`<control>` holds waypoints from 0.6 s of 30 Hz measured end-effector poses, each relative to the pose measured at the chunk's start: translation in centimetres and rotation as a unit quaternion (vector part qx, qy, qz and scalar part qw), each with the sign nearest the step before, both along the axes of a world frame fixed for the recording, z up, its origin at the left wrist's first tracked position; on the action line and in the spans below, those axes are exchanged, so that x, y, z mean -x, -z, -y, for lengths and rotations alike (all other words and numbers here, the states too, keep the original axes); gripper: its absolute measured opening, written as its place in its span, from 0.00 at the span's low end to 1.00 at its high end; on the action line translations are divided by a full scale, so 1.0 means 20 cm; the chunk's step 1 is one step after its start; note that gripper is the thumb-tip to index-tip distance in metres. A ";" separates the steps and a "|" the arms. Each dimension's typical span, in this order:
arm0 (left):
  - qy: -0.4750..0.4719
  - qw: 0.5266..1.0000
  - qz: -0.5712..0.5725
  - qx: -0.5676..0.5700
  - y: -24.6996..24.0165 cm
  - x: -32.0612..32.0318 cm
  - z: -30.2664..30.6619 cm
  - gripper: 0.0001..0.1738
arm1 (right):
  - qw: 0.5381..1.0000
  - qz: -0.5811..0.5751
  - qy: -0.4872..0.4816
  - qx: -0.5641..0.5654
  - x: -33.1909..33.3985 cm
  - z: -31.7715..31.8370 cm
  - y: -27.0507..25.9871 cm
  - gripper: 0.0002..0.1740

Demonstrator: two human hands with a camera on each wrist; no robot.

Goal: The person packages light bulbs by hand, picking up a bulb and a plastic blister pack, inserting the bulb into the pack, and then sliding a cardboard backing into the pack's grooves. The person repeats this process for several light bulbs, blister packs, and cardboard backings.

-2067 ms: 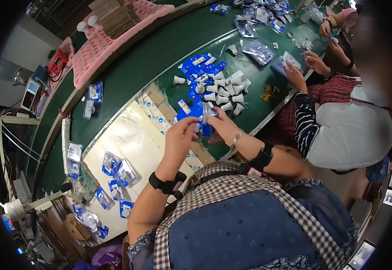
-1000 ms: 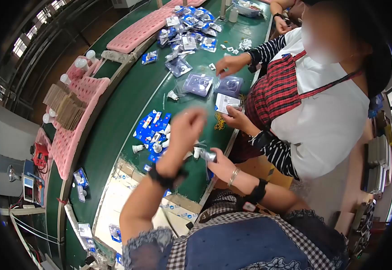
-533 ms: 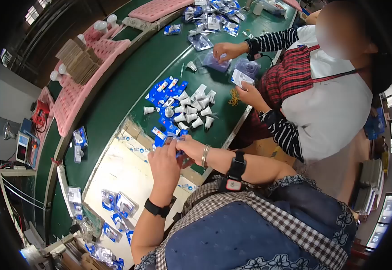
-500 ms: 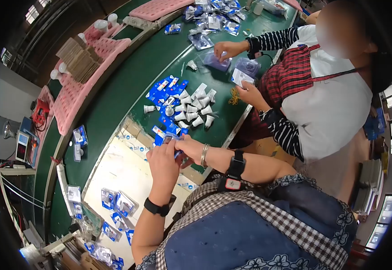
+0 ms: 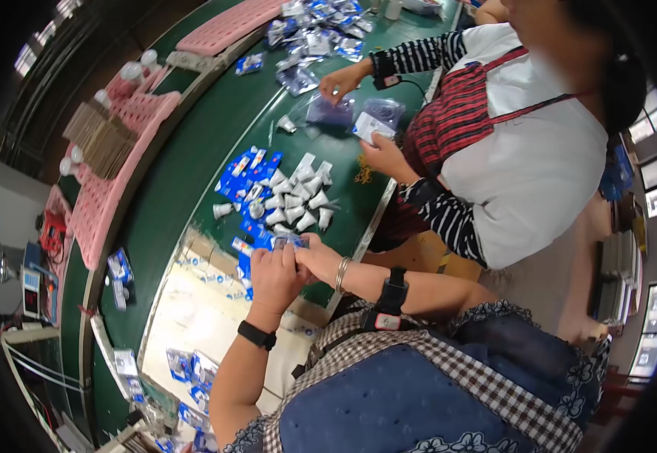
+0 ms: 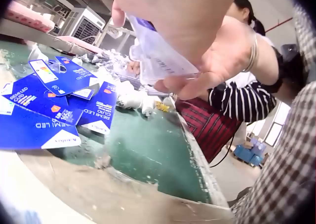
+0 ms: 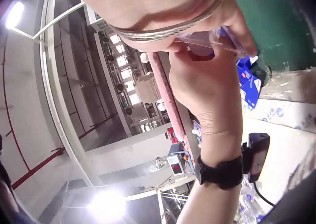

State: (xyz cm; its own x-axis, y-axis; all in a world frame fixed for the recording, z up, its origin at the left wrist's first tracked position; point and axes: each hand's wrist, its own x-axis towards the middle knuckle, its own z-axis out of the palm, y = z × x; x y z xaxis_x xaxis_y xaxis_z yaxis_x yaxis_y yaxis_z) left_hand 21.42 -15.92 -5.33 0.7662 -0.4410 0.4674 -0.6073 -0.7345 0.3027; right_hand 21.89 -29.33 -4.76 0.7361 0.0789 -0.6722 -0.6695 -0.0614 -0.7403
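Both hands meet over the near end of the blue cards. Between them is a clear plastic blister pack (image 6: 160,61), mostly covered by fingers in the head view. My left hand (image 5: 274,273) grips it from the left, fingers bent over its top. My right hand (image 5: 319,260), with bangles at the wrist, grips its other side; in the left wrist view its fingers curl under the lower edge. Part of the pack's clear plastic (image 7: 224,39) shows between the hands in the right wrist view. Just beyond lie printed blue cards (image 6: 59,105) and a cluster of white bulbs (image 5: 298,200).
A cardboard-covered board (image 5: 192,302) bears several filled packs (image 5: 181,366) at lower left. More packs are heaped (image 5: 317,34) at the far end of the green table (image 5: 177,192). At right another person (image 5: 525,151) handles clear plastic trays (image 5: 332,109). A pink foam strip (image 5: 121,177) borders the left side.
A second ago the left hand was raised apart while the right held a pack near the bulbs. The hands have since come together on the pack, nearer the body. The head view has shifted.
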 end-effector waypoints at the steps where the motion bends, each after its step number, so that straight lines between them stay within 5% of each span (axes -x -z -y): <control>1: 0.039 0.999 0.026 0.005 0.01 -0.04 0.01 0.13 | 1.000 0.007 0.008 0.001 -0.02 0.04 -0.02 0.44; 11: 0.138 0.987 -0.065 -0.056 0.00 -0.26 0.28 0.19 | 0.991 -0.019 0.116 -0.066 -0.09 0.32 0.04 0.46; 15: 0.202 0.979 -0.037 0.004 -0.02 -0.33 0.31 0.18 | 0.979 -0.021 0.197 -0.047 -0.17 0.42 0.03 0.39; 18: 0.194 0.963 -0.142 0.124 -0.12 -0.35 0.29 0.17 | 0.978 -0.022 0.203 -0.050 -0.24 0.56 0.05 0.37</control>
State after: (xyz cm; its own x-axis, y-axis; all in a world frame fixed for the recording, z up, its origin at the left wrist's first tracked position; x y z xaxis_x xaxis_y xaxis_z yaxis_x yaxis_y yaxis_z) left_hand 28.37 -21.63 -2.90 0.6793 -0.6209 0.3910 -0.6880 -0.3536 0.6337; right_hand 26.74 -40.44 -5.79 0.6911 -0.1463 -0.7078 -0.6551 0.2869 -0.6990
